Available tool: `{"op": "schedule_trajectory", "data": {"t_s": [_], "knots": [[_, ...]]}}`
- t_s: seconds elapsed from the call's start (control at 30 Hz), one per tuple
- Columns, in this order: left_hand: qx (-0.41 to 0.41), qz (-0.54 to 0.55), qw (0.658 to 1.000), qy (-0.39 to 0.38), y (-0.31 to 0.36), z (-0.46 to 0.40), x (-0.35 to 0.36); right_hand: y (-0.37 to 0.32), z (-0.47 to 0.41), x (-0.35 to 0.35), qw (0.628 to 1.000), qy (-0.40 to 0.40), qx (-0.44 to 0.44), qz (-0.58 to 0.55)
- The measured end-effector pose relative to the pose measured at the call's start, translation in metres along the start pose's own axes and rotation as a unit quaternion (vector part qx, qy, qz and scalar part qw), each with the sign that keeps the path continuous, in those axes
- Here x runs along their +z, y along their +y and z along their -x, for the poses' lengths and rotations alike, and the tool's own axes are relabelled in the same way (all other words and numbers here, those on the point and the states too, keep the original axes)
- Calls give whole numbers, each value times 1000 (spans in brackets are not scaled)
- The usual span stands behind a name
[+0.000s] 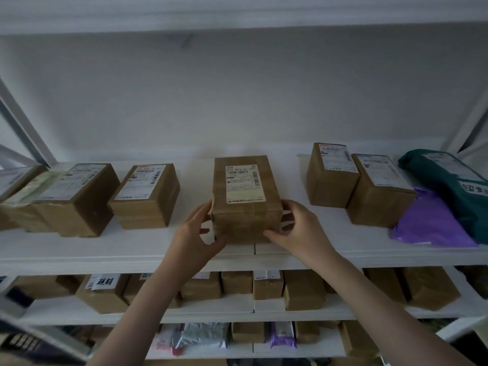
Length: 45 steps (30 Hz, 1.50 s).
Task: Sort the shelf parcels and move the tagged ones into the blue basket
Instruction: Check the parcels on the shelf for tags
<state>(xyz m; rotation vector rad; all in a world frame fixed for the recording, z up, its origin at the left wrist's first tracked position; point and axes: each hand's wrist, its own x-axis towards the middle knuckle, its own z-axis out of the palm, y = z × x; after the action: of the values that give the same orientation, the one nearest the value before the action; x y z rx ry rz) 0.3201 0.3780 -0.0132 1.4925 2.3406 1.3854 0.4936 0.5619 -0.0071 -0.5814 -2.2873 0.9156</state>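
one wide-angle head view only, facing forward at a white shelf unit (132, 249) from close, about level with its upper board. it looks slightly down, so lower shelves (237, 310) show beneath. both forearms reach in from the bottom edge.

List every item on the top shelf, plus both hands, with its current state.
Centre box: taped shut, label up, gripped from both sides.
Left hand: holds the centre box.
Right hand: holds the centre box.
Other brown boxes: sealed, resting on the shelf.
Teal bag: lying over the purple bag.
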Motion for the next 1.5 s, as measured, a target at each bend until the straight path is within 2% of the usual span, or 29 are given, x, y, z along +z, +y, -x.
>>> {"op": "schedule_trajectory", "data": {"t_s": [0.1,0.27,0.43,0.57,0.73,0.83,0.93,1.03,1.17,1.3,1.5], "knots": [[-34,-6,999,8,-11,-2,-5,-3,-12,15,1000,-16,9,-12],[-97,-36,991,89,-25,-10,-17,-16,-37,46,999,-33,-1,-32],[-132,-114,976,128,-20,9,-19,-14,-43,43,996,-83,10,-27],[-76,-111,977,164,7,28,4,16,-22,-8,999,-37,19,5],[-22,-85,971,222,39,19,46,55,14,-67,993,50,89,63],[18,-77,964,255,57,11,67,68,31,-85,988,76,110,77],[47,-60,974,215,74,5,90,78,38,-92,990,70,97,76],[45,-57,992,101,87,-9,112,87,34,-96,990,65,92,81],[32,-59,997,-36,90,-48,139,99,15,-100,988,58,119,85],[-15,-25,996,-84,93,-97,167,111,-12,-103,989,38,137,52],[-18,72,992,-106,100,-152,186,118,-55,-98,990,35,132,22]]}}
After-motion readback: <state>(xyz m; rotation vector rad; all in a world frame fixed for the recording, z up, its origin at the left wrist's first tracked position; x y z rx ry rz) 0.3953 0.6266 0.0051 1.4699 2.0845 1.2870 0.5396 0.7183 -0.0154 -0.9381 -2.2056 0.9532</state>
